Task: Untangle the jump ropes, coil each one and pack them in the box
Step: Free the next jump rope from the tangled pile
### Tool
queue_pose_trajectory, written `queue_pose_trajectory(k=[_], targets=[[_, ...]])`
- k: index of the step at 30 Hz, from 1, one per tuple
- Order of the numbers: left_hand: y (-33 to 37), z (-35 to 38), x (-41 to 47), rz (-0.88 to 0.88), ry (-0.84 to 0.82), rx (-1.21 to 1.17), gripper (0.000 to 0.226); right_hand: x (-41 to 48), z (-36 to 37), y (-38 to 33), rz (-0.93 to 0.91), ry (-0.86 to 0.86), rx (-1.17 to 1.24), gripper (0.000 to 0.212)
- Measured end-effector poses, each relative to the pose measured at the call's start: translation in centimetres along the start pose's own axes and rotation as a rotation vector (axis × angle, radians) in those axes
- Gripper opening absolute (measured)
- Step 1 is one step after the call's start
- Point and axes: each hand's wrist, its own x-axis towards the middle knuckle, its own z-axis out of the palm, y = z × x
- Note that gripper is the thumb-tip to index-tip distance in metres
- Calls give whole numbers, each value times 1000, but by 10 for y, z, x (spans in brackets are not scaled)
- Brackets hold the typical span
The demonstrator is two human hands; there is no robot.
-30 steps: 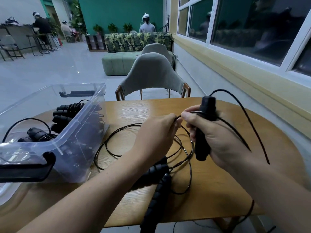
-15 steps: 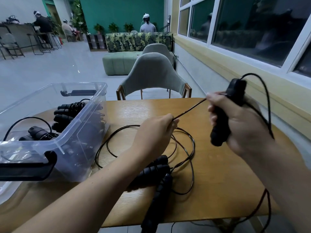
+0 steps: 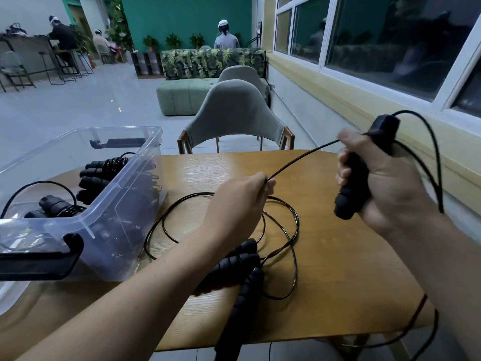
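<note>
Head view: person is coiling one jump rope [image 3: 302, 160] above the table [image 3: 338, 256].
Right hand [image 3: 385, 188]: gripping the black handle [image 3: 350, 196] at the right, likely anchoring the coil.
Left hand [image 3: 239, 201]: pinching the jump rope, tensioning it for the next loop.
Hands: working apart.
Box [image 3: 122, 188]: sitting left, holding coiled ropes [image 3: 104, 168].
Writing: nothing readable showing.

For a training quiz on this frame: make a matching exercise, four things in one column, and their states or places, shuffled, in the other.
Things
1. left hand
2. right hand
3. clear box
4. grey chair

States or places
A. stands beyond the far edge of the table
B. pinches the thin black cord
C. holds coiled jump ropes
D. grips a black handle

Pairs: 1-B; 2-D; 3-C; 4-A
</note>
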Motion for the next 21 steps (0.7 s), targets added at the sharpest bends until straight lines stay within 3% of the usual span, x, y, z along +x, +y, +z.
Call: queue_pose_trajectory(k=[8, 12, 21], targets=[[12, -4, -4, 116, 47, 14, 31, -22, 26, 43, 51, -247, -187, 25], [12, -8, -6, 157, 52, -10, 24, -29, 32, 49, 17, -246, -228, 24], [0, -5, -2, 85, 54, -22, 33, -23, 24, 19, -38, -186, -130, 9]])
